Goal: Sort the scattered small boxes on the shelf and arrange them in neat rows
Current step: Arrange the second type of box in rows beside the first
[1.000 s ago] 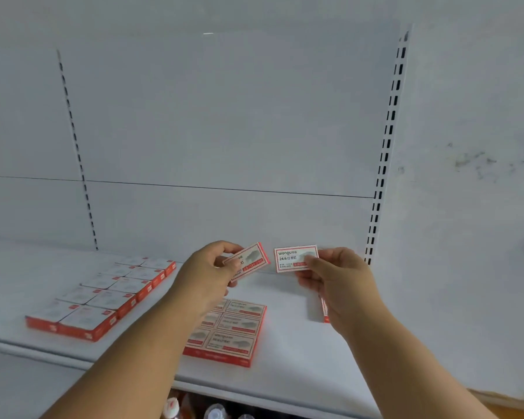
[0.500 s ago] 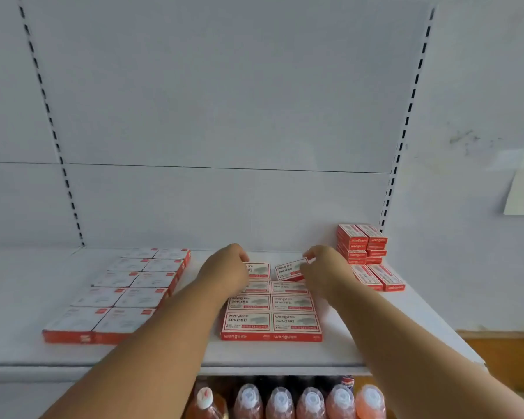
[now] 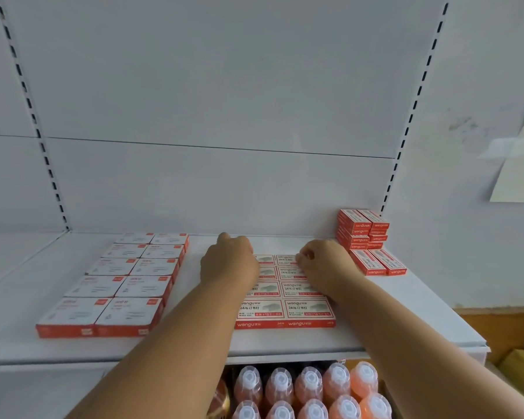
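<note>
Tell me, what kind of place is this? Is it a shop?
Probably a shop. A white display shelf with slotted uprights holds many identical red-and-white staple boxes in rows, and capped bottles of orange drink are lined up on the shelf below.

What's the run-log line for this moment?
left hand: on back row of middle staple-box block | right hand: same row | loose boxes: right, unsorted | left block: neat

A shop is being shown: white slotted retail shelving (image 3: 345, 343) is being stocked with identical red-and-white boxes (image 3: 285, 309) in rows, while capped orange drink bottles (image 3: 309, 385) are being displayed on the tier at 6 o'clock.
</note>
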